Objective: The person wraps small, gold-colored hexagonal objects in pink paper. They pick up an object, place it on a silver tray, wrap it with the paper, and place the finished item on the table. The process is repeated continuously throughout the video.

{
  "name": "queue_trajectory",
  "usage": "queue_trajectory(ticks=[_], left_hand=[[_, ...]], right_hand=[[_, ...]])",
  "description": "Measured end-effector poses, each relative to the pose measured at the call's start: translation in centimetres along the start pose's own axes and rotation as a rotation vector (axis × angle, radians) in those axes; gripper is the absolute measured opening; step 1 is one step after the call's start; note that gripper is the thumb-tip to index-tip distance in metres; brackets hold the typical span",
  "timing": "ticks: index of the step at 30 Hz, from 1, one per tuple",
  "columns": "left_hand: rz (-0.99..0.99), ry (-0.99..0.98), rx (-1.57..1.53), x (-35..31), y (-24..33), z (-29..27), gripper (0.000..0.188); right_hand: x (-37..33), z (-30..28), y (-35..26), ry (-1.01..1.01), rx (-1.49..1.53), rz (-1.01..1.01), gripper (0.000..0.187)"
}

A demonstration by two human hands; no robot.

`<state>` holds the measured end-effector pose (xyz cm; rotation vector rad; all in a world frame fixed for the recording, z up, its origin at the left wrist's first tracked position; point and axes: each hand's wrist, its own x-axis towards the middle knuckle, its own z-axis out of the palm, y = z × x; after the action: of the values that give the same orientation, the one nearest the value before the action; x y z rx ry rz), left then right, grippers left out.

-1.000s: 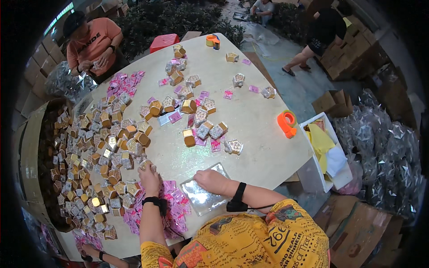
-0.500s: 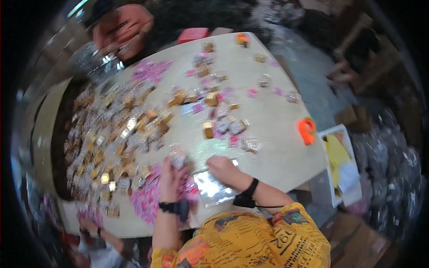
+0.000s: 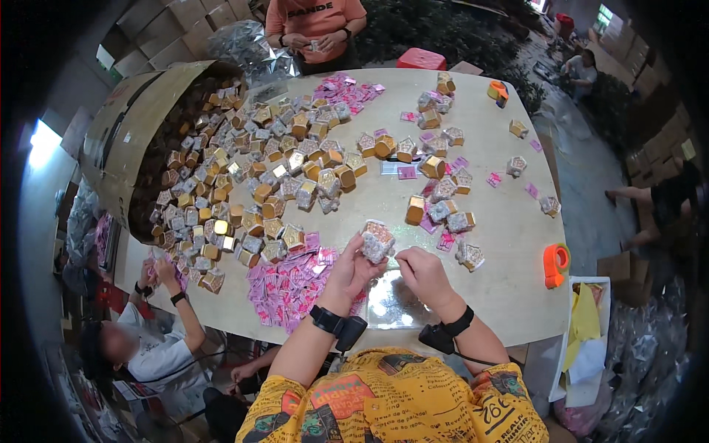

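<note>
Presently my left hand [image 3: 348, 277] holds one house-shaped piece [image 3: 377, 241], gold with a whitish, frosted-looking surface, between thumb and fingers; the grip is only as wide as the piece. It sits raised above the near part of the table [image 3: 509, 292], in front of my chest.

My right hand [image 3: 428, 279] is just beside it, fingers curled in and drawn together, knuckles up. Whether anything small is pinched inside I cannot tell; the fingertips are turned out of view. Between and below my hands lies a shiny, clear-looking flat plate [image 3: 395, 304], bright with reflected light.

Left of my left forearm: a pile of pink packets [image 3: 284, 289], loosely spread. Beyond it, a large heap of similar gold and whitish pieces [image 3: 258, 170] reaches into the mouth of a tipped carton [image 3: 118, 140]. Ahead of my right hand, a single piece [image 3: 470, 255] lies near a looser cluster mixed with pink packets.

Right side: an orange tape dispenser [image 3: 555, 266] near the table edge; next to the table, a white box [image 3: 605, 303] containing a yellow sheet [image 3: 581, 325].

Across the table, a person in an orange shirt [image 3: 314, 28] has both hands together around something small.
</note>
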<state>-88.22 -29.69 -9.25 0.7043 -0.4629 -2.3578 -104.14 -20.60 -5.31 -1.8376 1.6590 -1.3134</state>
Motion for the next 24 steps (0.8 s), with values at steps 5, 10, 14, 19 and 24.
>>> queue_trajectory(ticks=[5, 10, 14, 19, 24], left_hand=[[0.102, 0.117, 0.052, -0.4, -0.4, 1.2, 0.03], [0.142, 0.139, 0.087, -0.8, -0.2, 1.6, 0.028], [0.141, 0.16, 0.094, -0.7, -0.3, 1.7, 0.027], [0.146, 0.168, 0.096, -0.6, -0.6, 1.5, 0.029], [0.16, 0.162, 0.124, -0.8, -0.6, 1.5, 0.034]], right_hand=[[-0.2, 0.3, 0.0, -0.028, -0.025, 0.022, 0.008], [-0.1, 0.5, 0.2, -0.014, -0.038, 0.021, 0.009], [-0.1, 0.6, 0.4, -0.006, -0.026, 0.031, 0.008], [-0.2, 0.6, 0.5, -0.021, -0.051, 0.039, 0.008], [-0.1, 0.6, 0.6, -0.017, -0.042, 0.049, 0.008]])
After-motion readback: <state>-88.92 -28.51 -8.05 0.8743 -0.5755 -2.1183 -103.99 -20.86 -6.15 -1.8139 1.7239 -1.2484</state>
